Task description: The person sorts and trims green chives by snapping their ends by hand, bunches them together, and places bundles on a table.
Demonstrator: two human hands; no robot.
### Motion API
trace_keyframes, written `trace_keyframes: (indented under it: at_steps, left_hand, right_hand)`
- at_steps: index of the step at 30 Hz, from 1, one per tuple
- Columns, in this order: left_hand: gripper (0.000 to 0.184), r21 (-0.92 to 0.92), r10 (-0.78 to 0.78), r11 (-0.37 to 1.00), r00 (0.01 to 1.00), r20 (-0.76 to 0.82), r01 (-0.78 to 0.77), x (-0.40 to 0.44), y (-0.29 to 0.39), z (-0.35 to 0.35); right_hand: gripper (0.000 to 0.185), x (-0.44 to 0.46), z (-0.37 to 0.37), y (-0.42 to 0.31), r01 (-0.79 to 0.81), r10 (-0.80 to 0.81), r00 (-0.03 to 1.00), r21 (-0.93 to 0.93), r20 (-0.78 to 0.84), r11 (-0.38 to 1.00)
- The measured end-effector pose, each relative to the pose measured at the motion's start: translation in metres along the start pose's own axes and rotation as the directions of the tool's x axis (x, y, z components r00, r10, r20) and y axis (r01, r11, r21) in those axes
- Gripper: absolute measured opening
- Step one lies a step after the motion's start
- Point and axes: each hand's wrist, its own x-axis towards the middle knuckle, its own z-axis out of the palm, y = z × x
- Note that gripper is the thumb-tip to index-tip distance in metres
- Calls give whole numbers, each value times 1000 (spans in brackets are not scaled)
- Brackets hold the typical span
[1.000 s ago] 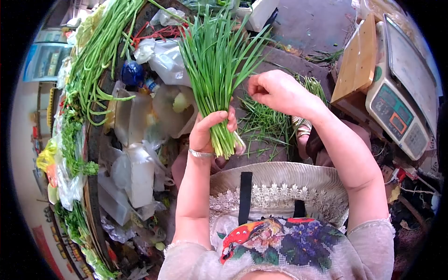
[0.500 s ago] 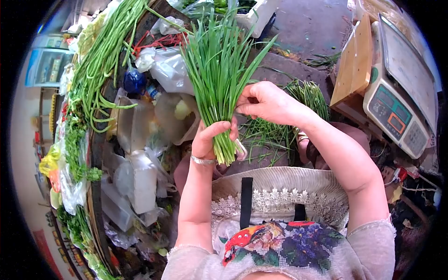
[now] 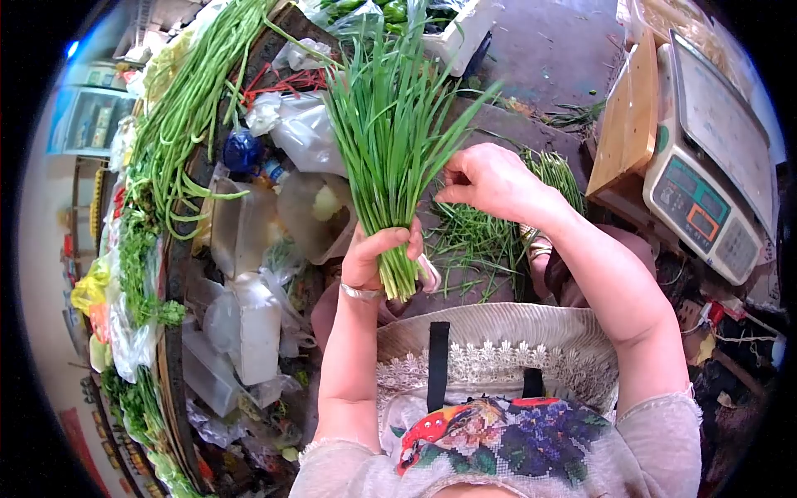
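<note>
My left hand is wrapped round the pale lower stalks of a bunch of garlic chives, thumb across the front. The long green blades fan upward, and the cut ends stick out below my fist. Just right of the bunch is my right hand, its fingers curled in and thumb near the fingertips. Whether anything is pinched there I cannot make out. Below and behind it, loose green blades lie scattered on the ground beside a second bundle of chives.
A digital scale stands at the right beside a wooden board. On the left, a stall edge carries long beans and leafy herbs. Plastic bags and a white foam block lie below. A white crate holds green vegetables.
My right hand has drawn slightly to the right, away from the chive blades. My left hand keeps its grip on the bunch, which sits a little lower in view.
</note>
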Motion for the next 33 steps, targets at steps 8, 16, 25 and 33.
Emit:
trace_keyframes:
  at_steps: [8,16,25,33]
  left_hand:
    - [36,155,35,988,992,-121,-16,-1,2,5]
    - [29,269,67,962,997,-37,-55,-1,1,-5]
    - [26,300,69,952,997,-27,-58,0,-1,-3]
    - [25,316,44,948,998,-47,-27,-1,-4,-5]
  right_hand:
    - [29,2,-6,13,55,-55,998,4,6,998]
    - [30,2,-9,24,69,-60,992,85,-111,994]
    - [14,9,-22,28,105,34,933,364,-357,925]
    - [13,2,-60,20,370,153,681,517,-716,772]
